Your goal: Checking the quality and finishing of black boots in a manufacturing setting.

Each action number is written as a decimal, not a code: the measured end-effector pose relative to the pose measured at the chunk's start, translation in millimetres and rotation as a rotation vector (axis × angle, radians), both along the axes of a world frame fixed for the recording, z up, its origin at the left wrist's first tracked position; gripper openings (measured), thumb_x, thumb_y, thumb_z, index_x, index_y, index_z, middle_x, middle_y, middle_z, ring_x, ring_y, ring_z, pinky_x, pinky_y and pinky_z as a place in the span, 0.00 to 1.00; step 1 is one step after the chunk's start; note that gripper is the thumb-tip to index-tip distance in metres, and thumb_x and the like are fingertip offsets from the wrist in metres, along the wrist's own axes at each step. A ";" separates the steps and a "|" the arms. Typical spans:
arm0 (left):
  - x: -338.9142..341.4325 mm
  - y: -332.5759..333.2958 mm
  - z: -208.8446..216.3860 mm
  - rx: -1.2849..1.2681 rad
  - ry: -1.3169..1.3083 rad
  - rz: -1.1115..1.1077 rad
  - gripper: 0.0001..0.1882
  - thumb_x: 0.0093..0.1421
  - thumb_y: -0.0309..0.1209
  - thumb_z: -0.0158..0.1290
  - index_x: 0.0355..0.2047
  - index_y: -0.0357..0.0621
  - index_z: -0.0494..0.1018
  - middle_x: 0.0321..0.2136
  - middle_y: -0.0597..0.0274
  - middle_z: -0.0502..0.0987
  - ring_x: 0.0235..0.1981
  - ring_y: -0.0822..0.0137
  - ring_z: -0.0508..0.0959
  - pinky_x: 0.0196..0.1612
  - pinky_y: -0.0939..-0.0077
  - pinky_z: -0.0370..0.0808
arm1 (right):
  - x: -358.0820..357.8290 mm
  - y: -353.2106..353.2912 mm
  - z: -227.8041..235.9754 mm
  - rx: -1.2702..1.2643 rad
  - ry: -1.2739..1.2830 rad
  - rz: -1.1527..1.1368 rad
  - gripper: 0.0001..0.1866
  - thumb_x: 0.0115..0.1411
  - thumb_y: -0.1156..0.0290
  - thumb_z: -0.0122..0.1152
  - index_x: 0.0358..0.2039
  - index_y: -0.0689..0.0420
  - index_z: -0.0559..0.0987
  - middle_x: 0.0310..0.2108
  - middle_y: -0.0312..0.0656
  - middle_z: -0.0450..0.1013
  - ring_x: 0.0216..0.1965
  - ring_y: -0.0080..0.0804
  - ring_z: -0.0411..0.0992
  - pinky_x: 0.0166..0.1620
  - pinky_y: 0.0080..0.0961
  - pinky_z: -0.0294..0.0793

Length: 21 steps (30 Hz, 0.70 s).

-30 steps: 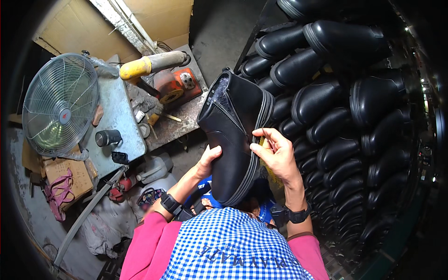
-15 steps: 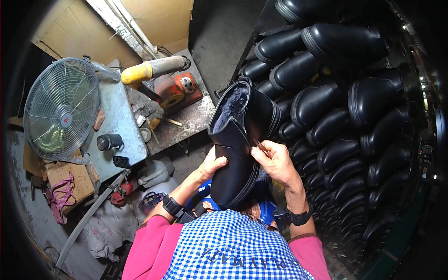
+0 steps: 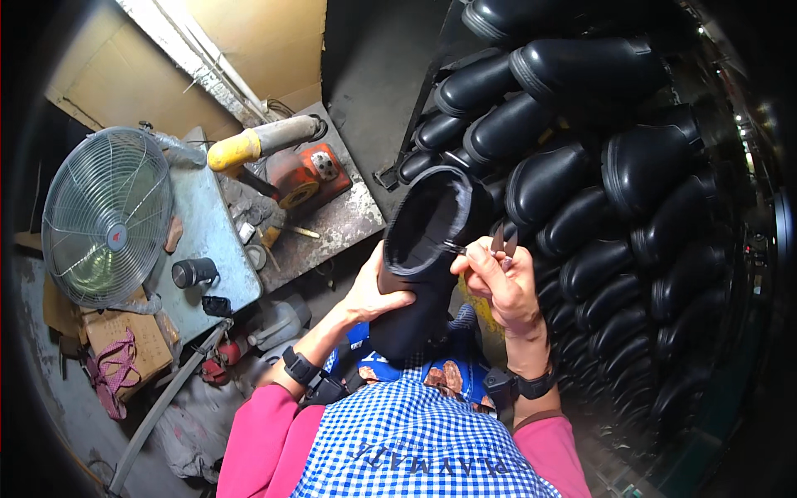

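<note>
A black boot (image 3: 407, 311) with a grey fleece lining stands upright in front of my lap, its opening facing up toward me. My left hand (image 3: 371, 290) is closed round the left side of the shaft, thumb across the near side. At the right of the opening is my right hand (image 3: 506, 290), closed on a small pair of thread snips (image 3: 505, 243) whose pointed blades stick up past the fingers. Its thumb and forefinger pinch something small and dark at the boot's rim, which I cannot make out. The boot's toe and sole are mostly hidden.
Rows of black boots (image 3: 548, 178) fill the right side. At left, a round fan (image 3: 108, 217) stands by a pale table (image 3: 212, 249) with a dark mug (image 3: 193, 272). Beyond are a worn bench (image 3: 353, 217), a yellow-ended pipe (image 3: 234, 153) and an orange machine (image 3: 320, 166).
The boot has turned, so its opening now faces me more. My right hand has moved right and up the boot to the rim, and the snips' blades now show.
</note>
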State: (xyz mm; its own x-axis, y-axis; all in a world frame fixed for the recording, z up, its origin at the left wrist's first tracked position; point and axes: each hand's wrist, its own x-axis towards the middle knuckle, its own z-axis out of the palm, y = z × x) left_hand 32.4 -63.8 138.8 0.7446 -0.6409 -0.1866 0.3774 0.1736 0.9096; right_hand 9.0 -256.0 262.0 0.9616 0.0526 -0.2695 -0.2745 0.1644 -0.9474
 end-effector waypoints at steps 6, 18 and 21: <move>0.7 -21.5 23.3 -0.158 0.023 0.432 0.41 0.40 0.54 0.58 0.44 0.31 0.62 0.37 0.58 0.70 0.37 0.66 0.72 0.43 0.74 0.68 | -16.5 -16.7 -21.8 -0.384 -0.302 -0.285 0.28 0.45 0.62 0.66 0.44 0.62 0.69 0.37 0.39 0.70 0.23 0.12 0.61 0.27 0.08 0.61; 12.6 -124.9 121.2 -0.338 -0.497 -0.077 0.48 0.49 0.52 0.49 0.60 0.41 0.36 0.59 0.48 0.45 0.57 0.55 0.54 0.55 0.60 0.54 | -107.8 -71.6 30.4 0.022 -0.573 -0.829 0.44 0.34 0.71 0.65 0.54 0.66 0.57 0.48 0.45 0.64 0.48 0.29 0.64 0.50 0.23 0.62; 22.4 -141.5 117.3 -0.146 -0.361 -0.156 0.29 0.60 0.46 0.36 0.54 0.37 0.55 0.52 0.51 0.60 0.51 0.60 0.64 0.49 0.64 0.65 | -166.6 -100.0 27.7 -0.221 -0.752 -1.459 0.28 0.48 0.66 0.50 0.50 0.65 0.62 0.47 0.43 0.63 0.47 0.30 0.63 0.50 0.24 0.62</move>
